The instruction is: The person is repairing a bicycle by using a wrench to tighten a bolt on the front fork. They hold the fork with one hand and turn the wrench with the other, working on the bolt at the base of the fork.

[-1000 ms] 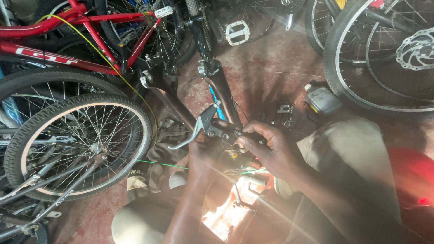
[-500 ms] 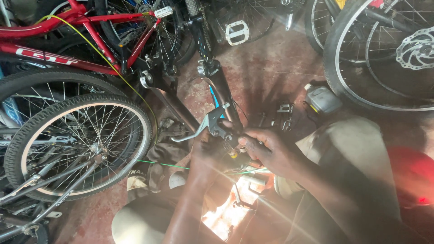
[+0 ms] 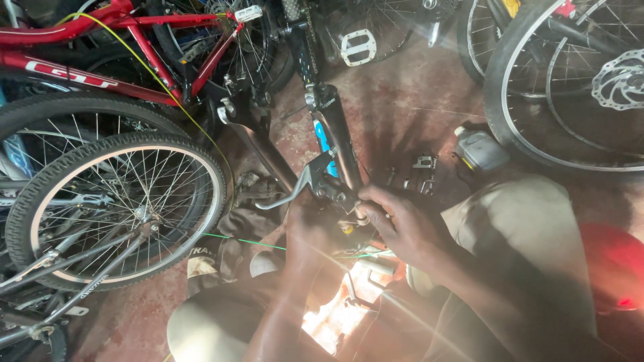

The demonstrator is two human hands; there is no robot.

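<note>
1. Handlebar work is the step in hand: both hands meet at the brake lever (image 3: 305, 184) mounted on a black handlebar (image 3: 339, 151), low between the person's knees, above the reddish floor (image 3: 416, 114).
2. Right hand (image 3: 402, 224) pinches a small fitting at the lever clamp (image 3: 335, 194); left hand (image 3: 312, 228) is closed around the bar just below it (blurred, so its grip is partly a guess).
3. Next move, as I judge it, calls for a steady bar and fine fingertip turning at the clamp.

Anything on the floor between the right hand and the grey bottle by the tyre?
Head view: small metal parts lie on the red floor between right hand and grey bottle.
</note>
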